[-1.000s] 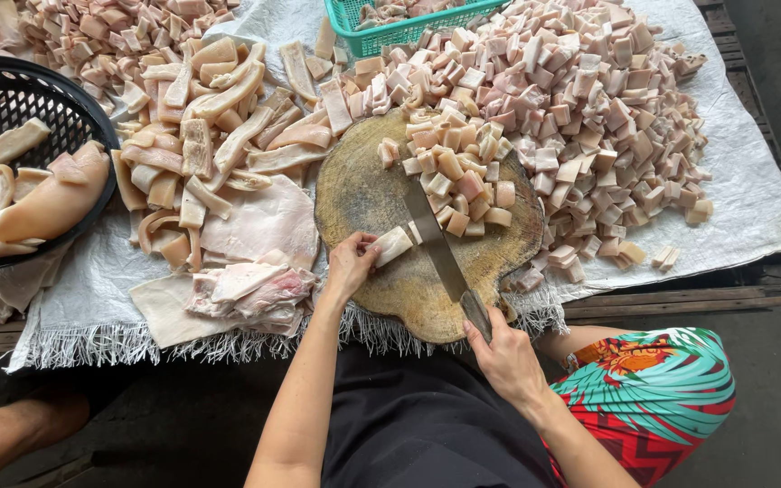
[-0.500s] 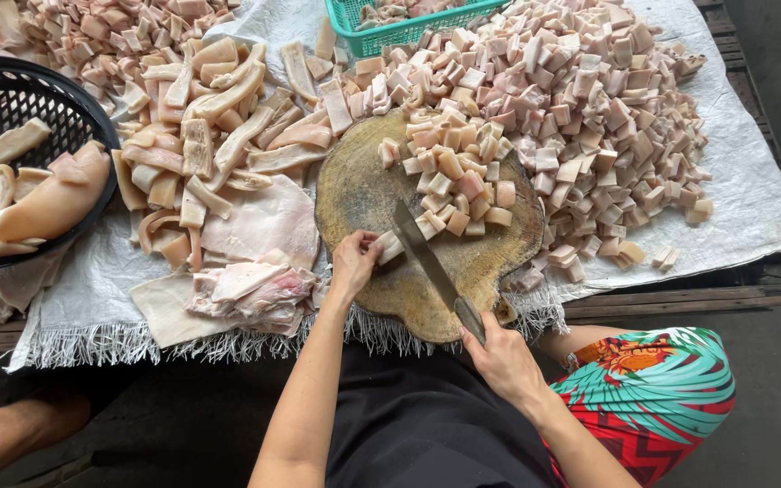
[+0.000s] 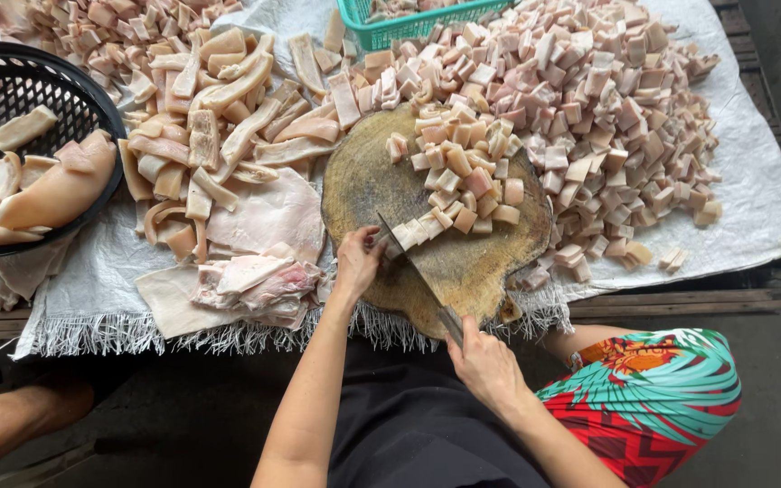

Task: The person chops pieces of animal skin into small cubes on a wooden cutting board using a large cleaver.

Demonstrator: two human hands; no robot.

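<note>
On one round chopping board [image 3: 463, 262], the right hand [image 3: 485, 366] grips one cleaver [image 3: 413, 267] while the left hand [image 3: 357, 262] pins one pork strip [image 3: 409, 237].

The right hand [image 3: 485, 366] closes around the handle of a cleaver [image 3: 413, 276], whose blade runs up and away from that grip across the round wooden chopping block [image 3: 363, 181]. At the blade's far end the left hand [image 3: 357, 262] pins a pale strip of pork [image 3: 389, 246]. Beyond the blade lie cut cubes [image 3: 463, 172]; left of the left hand's grip, uncut slabs [image 3: 255, 280] rest on the white-covered surface [image 3: 752, 199].
</note>
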